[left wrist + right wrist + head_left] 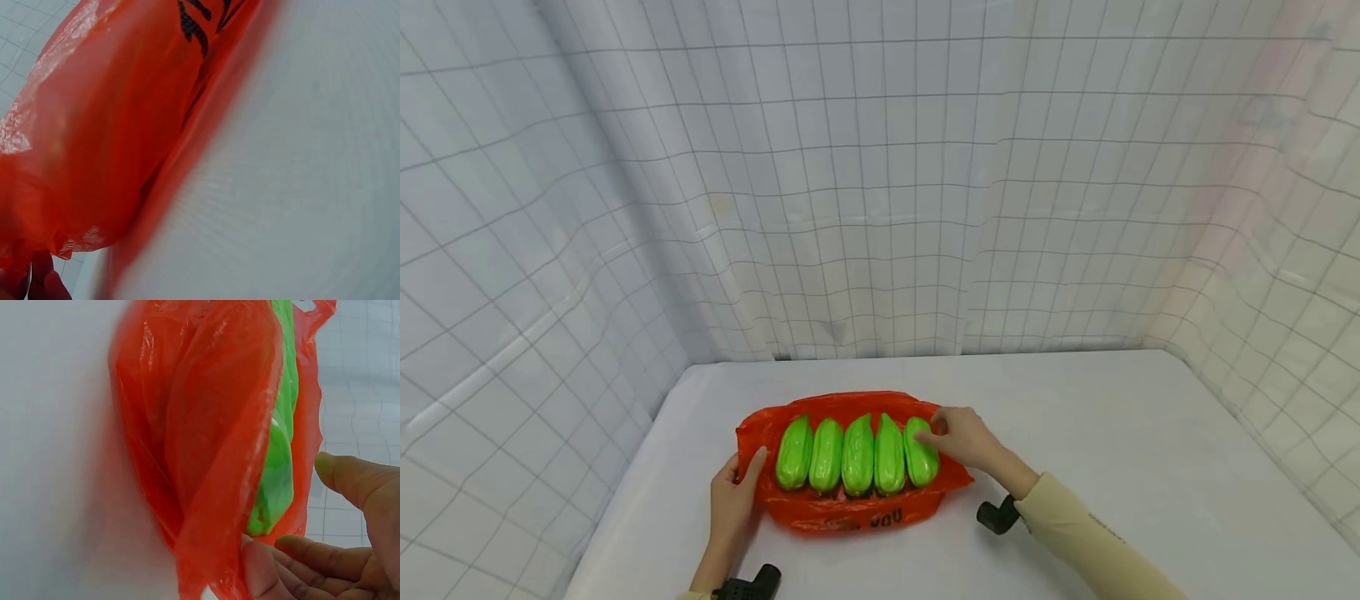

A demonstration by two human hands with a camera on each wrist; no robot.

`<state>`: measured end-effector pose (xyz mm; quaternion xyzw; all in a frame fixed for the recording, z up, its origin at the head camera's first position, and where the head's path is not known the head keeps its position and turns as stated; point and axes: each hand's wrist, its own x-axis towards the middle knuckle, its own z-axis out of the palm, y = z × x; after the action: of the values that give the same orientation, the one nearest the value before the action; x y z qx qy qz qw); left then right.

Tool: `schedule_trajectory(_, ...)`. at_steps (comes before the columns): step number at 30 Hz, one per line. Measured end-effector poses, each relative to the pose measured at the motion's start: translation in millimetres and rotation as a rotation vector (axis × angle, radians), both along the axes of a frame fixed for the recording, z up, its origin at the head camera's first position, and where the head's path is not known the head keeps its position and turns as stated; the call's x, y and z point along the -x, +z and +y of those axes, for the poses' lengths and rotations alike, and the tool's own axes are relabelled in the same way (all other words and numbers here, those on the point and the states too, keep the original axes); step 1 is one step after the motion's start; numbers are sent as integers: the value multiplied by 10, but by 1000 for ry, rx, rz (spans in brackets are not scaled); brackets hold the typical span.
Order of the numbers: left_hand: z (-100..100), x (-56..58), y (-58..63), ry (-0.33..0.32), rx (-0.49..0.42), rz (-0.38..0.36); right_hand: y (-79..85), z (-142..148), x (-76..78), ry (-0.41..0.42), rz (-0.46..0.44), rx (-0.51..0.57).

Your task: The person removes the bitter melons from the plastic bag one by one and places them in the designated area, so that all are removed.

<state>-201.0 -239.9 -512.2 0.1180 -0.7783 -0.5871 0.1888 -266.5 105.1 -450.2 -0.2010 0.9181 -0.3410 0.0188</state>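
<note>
A red plastic bag (827, 518) with black print lies spread on the white table. Several glossy, elongated green vegetables (857, 457) stand side by side in its wide mouth, some with pointed tips. At the bag's left edge, my left hand (733, 500) grips the plastic, thumb on the inner side; the left wrist view shows its fingertips (47, 284) at a bag corner. My right hand (966, 437) is at the right edge, its thumb over the rightmost green vegetable (922, 467). In the right wrist view, thumb and fingers stand apart, the fingers against the bag's end.
The white tabletop (1112, 442) extends around the bag. White grid-patterned curtains (865, 183) hang behind it and along both sides. A black wrist camera (997, 515) sits on the right wrist, another black camera (752, 583) on the left.
</note>
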Motion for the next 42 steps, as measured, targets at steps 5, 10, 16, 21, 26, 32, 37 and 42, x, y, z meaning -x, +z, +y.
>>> schedule_trajectory(5,-5,8,-30,10,-42,-5,-37,-28,-11,33,24,12)
schedule_trajectory(10,-8,19,-46,14,-70,-13,-62,-63,-2,2,-18,1)
schedule_trajectory(16,9,-1,-24,-6,-88,-3,-74,-92,-15,-55,-55,-36)
schedule_trajectory(21,13,-25,-20,-14,-84,14,-59,-112,-72,-90,-62,-32)
schedule_trajectory(26,20,-44,16,-12,-89,4,-69,-118,-93,-100,-66,-18)
schedule_trajectory(32,43,-78,93,-14,-92,-17,-77,-133,-84,-110,-77,-26)
schedule_trajectory(37,82,-116,185,-25,-98,-25,-86,-140,-70,-112,-84,-32)
schedule_trajectory(42,65,-99,146,-13,-107,-27,-133,-143,-35,-114,-91,-33)
